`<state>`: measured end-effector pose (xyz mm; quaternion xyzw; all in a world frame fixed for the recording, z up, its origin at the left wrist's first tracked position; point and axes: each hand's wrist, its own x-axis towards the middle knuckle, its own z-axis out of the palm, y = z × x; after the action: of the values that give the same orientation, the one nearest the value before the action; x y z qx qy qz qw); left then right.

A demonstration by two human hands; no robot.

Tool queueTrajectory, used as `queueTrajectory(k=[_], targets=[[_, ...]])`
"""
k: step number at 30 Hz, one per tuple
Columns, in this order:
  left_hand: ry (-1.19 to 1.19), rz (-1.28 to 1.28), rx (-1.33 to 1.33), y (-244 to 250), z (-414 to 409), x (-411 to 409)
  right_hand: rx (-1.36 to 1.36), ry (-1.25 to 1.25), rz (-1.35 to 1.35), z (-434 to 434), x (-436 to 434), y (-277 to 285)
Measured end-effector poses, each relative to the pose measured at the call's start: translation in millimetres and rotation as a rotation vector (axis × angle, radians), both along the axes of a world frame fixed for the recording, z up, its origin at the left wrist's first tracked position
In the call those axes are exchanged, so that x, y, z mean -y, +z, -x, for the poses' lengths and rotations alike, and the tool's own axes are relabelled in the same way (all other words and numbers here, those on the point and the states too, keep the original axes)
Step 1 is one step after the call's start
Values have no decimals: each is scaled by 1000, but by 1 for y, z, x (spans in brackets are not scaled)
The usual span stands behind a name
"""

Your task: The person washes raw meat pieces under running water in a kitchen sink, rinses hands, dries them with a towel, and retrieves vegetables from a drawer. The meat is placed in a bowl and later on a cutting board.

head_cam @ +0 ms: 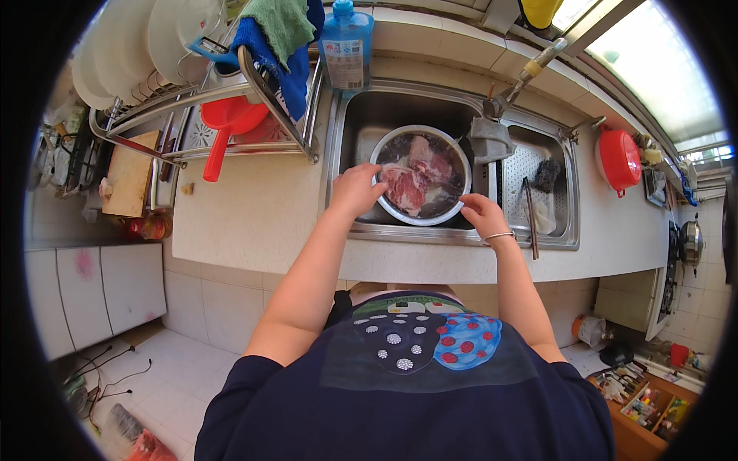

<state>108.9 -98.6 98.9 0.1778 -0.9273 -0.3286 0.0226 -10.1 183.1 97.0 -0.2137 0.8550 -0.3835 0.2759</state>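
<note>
A round metal basin [387, 212] sits in the left bowl of the stainless steel sink [358, 132]. Pieces of raw red meat [405, 187] lie in dark, cloudy water inside it. My left hand [357, 187] holds the basin's rim on the left, thumb and fingertips at the edge. On the right side of the rim, my right hand [483, 214] grips with its fingertips; a bangle circles that wrist. The undersides of the fingers are hidden.
A grey cloth [490, 141] hangs over the sink divider below the faucet [507, 98]. Chopsticks [530, 219] and a dark scouring pad [544, 175] are at the right bowl. Detergent [346, 52], a dish rack [202, 90] with a red ladle [219, 132], and a red colander [620, 158] stand around.
</note>
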Motion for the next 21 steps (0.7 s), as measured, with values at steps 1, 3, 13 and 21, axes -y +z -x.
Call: queueTrajectory(k=[1, 3, 13, 21], targets=[[-13, 26, -6, 3, 0, -2, -2, -10, 22, 1, -2, -2], [-30, 60, -13, 9, 1, -6, 0, -23, 71, 2, -4, -4], [43, 21, 6, 45, 3, -35, -29, -58, 232, 17, -2, 8], [313, -1818, -306, 79, 3, -55, 394, -144, 532, 26, -3, -7]])
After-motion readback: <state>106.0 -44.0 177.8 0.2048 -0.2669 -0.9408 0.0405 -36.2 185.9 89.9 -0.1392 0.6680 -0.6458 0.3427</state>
